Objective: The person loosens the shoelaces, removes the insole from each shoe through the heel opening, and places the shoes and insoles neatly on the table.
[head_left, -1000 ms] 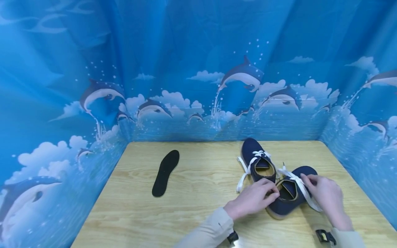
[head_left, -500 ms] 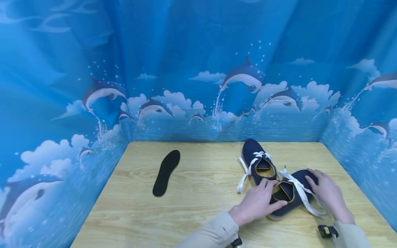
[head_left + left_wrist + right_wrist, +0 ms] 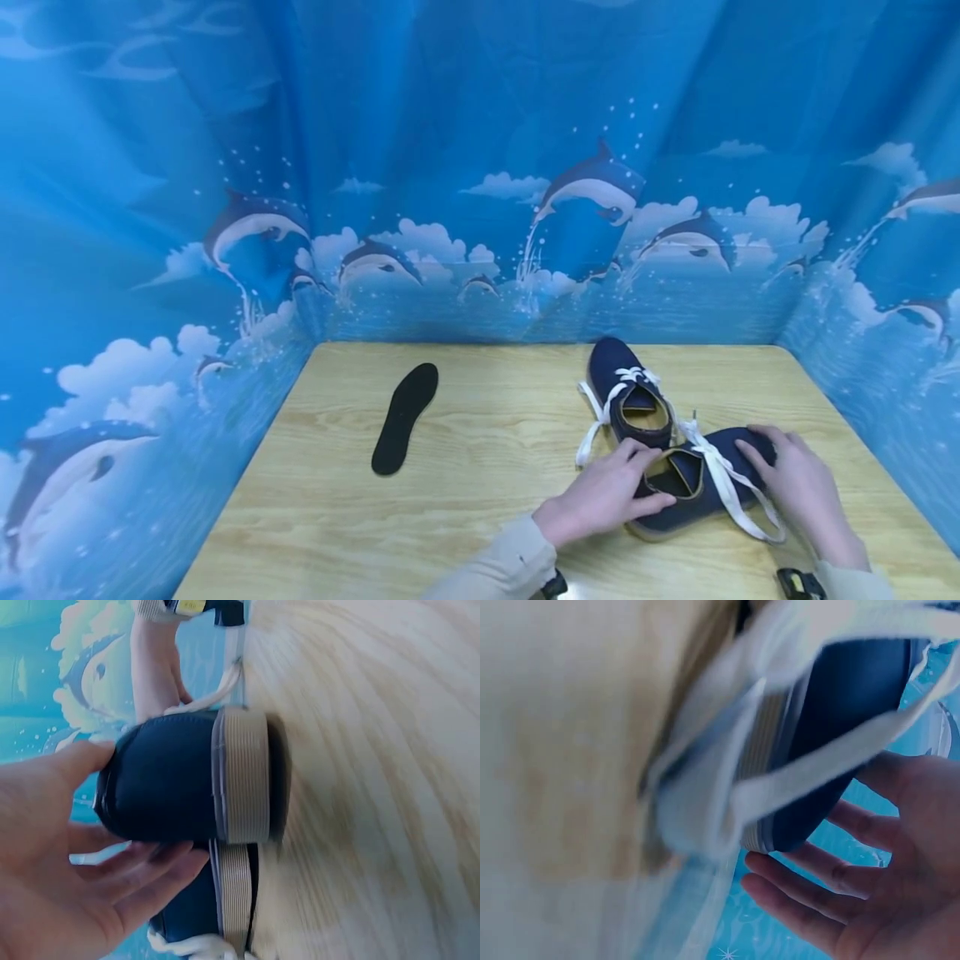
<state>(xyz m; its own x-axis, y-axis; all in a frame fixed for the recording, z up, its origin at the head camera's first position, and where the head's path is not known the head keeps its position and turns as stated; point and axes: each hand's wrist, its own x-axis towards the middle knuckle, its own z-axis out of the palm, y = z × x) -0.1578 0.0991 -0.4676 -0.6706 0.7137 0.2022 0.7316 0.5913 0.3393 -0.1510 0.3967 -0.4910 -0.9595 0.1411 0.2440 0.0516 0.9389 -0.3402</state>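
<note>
A navy canvas sneaker [image 3: 723, 487] with white laces lies at the right of the table, its toe pointing right. My left hand [image 3: 603, 493] holds its heel, with thumb and fingers on either side of the collar; in the left wrist view the heel [image 3: 165, 776] shows its ribbed tan sole. At the other end, my right hand [image 3: 806, 492] has thumb and fingers around the toe. Loose lace loops [image 3: 817, 765] cross in front of the toe in the right wrist view. Just behind stands a matching sneaker [image 3: 611, 362], its laces tied and its toe pointing away.
A black insole [image 3: 405, 419] lies flat at the left of the wooden table [image 3: 480, 517]. Blue curtains [image 3: 450, 125] printed with dolphins border the table's back and sides.
The near sneaker has turned so its toe swings toward me and its heel shifts left. My right hand has gone from the laces to the toe; my left stays at the heel.
</note>
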